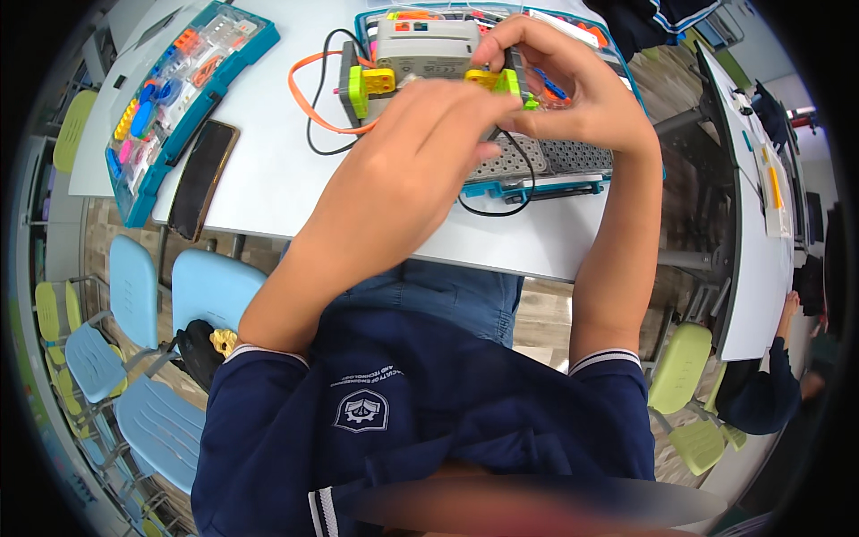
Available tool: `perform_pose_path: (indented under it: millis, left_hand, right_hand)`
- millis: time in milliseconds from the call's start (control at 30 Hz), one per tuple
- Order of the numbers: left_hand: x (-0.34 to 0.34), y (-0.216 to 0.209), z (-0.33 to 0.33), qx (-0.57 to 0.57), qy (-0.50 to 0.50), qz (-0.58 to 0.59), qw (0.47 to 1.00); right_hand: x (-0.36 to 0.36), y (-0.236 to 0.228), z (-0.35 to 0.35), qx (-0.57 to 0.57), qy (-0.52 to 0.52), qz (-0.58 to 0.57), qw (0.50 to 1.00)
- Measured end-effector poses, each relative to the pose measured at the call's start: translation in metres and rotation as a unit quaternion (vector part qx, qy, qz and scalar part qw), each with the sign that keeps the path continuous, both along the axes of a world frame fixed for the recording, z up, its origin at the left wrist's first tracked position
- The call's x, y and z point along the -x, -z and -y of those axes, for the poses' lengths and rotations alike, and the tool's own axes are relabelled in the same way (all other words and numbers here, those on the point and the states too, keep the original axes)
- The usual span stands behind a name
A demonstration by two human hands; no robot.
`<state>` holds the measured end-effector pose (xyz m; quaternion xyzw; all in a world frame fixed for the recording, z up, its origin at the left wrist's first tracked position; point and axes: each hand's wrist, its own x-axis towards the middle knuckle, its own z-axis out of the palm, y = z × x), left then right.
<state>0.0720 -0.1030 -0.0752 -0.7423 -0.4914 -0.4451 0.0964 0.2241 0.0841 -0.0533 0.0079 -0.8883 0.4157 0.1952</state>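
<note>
A small building-kit model stands at the far middle of the table: a grey controller block with lime-green connectors, yellow pieces and dark upright plates at its sides. My right hand curves round the model's right side, thumb and fingers closed on its dark plate. Across the front reaches my left hand, its bent fingertips meeting the right green connector near my right thumb. Whatever those fingertips pinch is hidden. An orange cable and a black cable loop from the model.
Behind the model lies a teal-edged parts tray with grey perforated pieces. Another teal case of coloured parts sits at the left, beside a dark phone. Blue chairs stand below left; a person is at the right-hand table.
</note>
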Motion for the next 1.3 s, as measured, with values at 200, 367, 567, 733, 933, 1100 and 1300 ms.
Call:
perform_pose_path:
  millis: [200,367,567,733,933,1100,1300]
  left_hand:
    - [0.034,-0.004,0.048,-0.089,-0.049,0.029,0.994]
    - [0.076,0.003,0.042,-0.083,-0.095,0.144,0.982]
    - [0.138,-0.021,-0.015,0.103,0.12,0.116,0.981]
    - [0.147,0.001,-0.031,0.158,0.143,0.267,0.94]
    - [0.091,0.01,0.016,-0.192,-0.109,0.217,0.951]
    - [0.053,0.032,0.025,-0.21,-0.187,0.025,0.959]
    - [0.046,0.04,0.008,-0.142,-0.208,0.122,0.96]
  right_hand:
    - [-0.006,-0.008,-0.004,-0.099,0.005,0.009,0.995]
    - [-0.015,-0.017,0.028,0.126,0.142,-0.124,0.974]
    - [-0.01,0.014,0.091,0.054,0.351,-0.266,0.896]
    - [-0.014,0.035,0.115,0.072,0.461,-0.259,0.846]
    - [-0.016,0.013,0.108,-0.118,0.47,-0.223,0.846]
    - [-0.003,-0.002,0.067,-0.036,0.381,-0.189,0.905]
    - [0.025,0.002,0.014,0.149,0.248,-0.041,0.956]
